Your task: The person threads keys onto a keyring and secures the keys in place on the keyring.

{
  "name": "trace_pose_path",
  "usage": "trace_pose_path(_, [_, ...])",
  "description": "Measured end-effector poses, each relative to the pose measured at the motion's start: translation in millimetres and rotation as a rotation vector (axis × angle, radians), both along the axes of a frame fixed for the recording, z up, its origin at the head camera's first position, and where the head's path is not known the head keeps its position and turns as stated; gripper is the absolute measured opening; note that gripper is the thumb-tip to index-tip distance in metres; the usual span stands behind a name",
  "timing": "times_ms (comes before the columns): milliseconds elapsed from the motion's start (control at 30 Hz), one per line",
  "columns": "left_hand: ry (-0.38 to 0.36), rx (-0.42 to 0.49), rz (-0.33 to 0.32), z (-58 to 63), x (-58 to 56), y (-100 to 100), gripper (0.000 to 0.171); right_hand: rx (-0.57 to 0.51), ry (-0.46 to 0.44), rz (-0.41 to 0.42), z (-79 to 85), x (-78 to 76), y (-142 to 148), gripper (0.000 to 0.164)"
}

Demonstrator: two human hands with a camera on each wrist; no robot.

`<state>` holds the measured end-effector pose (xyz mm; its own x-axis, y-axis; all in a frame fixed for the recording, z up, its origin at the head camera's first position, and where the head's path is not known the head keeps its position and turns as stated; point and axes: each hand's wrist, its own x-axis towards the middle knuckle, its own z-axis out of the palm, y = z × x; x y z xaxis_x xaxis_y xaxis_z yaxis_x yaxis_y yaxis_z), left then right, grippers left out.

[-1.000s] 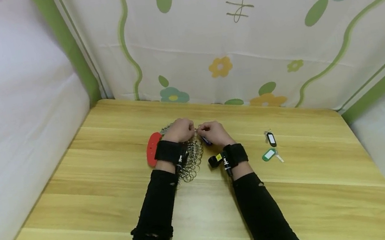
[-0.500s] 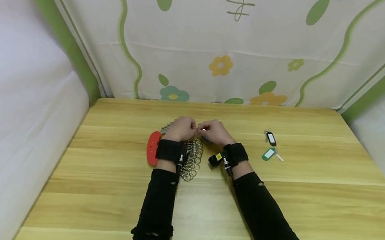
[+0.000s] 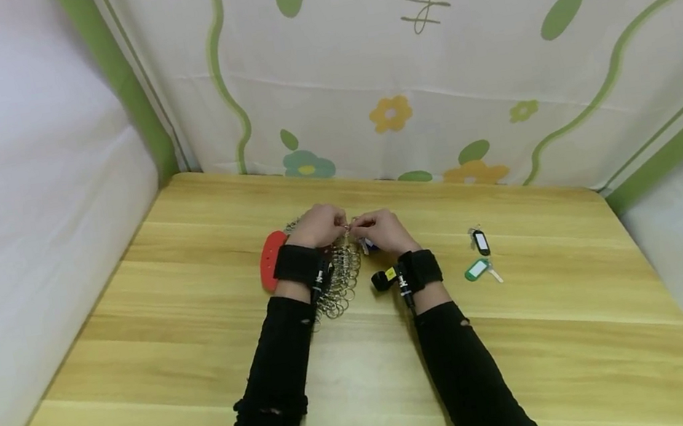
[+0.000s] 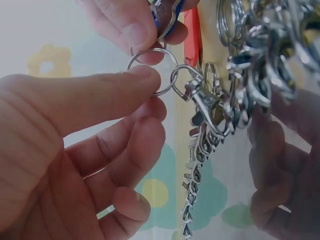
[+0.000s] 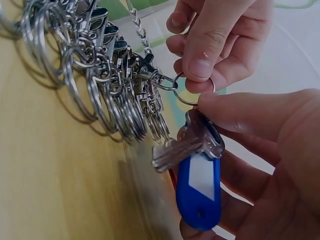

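My left hand (image 3: 320,227) pinches a metal split ring (image 4: 176,65) between thumb and fingers. The ring hangs from a swivel clasp (image 4: 205,100) on a metal chain (image 5: 141,34). My right hand (image 3: 387,232) holds a key (image 5: 172,155) with a blue key tag (image 5: 200,205), its thumb tip at the lower edge of that same ring. Whether the key is threaded on the ring is hidden by the fingertips. Several more clasps with rings (image 3: 343,275) lie under and beside the left hand. A red plastic piece (image 3: 269,262) lies left of them.
To the right on the wooden table (image 3: 552,336) lie a black key tag (image 3: 481,243) and a green key tag (image 3: 477,270), each with a key. A flower-printed fabric wall (image 3: 323,90) stands along the back edge, a white one (image 3: 25,179) at left.
Both hands stay close together at the ring, with only small finger movements. The key and blue tag below the right fingers have shifted slightly and show more now.
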<state>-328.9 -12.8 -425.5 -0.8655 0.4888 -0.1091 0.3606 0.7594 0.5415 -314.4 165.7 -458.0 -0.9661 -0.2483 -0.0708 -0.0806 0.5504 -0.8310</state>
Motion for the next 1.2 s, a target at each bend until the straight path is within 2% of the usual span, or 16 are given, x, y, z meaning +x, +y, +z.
trace_pose_path(200, [0.001,0.007,-0.007,-2.3,-0.1,2.3,0.016,0.025,0.004,0.007,-2.3,-0.8,-1.6,0.017])
trace_pose_path(433, [-0.024,0.010,0.014,-2.7,1.7,2.2,0.017,0.032,-0.002,-0.031,-1.9,-0.7,-0.4,0.021])
trace_pose_path(733, [-0.020,0.023,0.013,-1.4,1.9,-0.6,0.013,-0.015,-0.029,-0.023,-2.3,1.9,1.5,0.021])
trace_pose_path(933, [0.000,0.012,-0.004,-1.5,2.9,1.7,0.014,-0.010,0.010,-0.012,-0.1,3.8,-1.1,0.020])
trace_pose_path(1200, [-0.022,0.019,0.008,0.6,3.7,4.7,0.020,0.024,0.038,0.015,-0.8,3.3,-2.1,0.015])
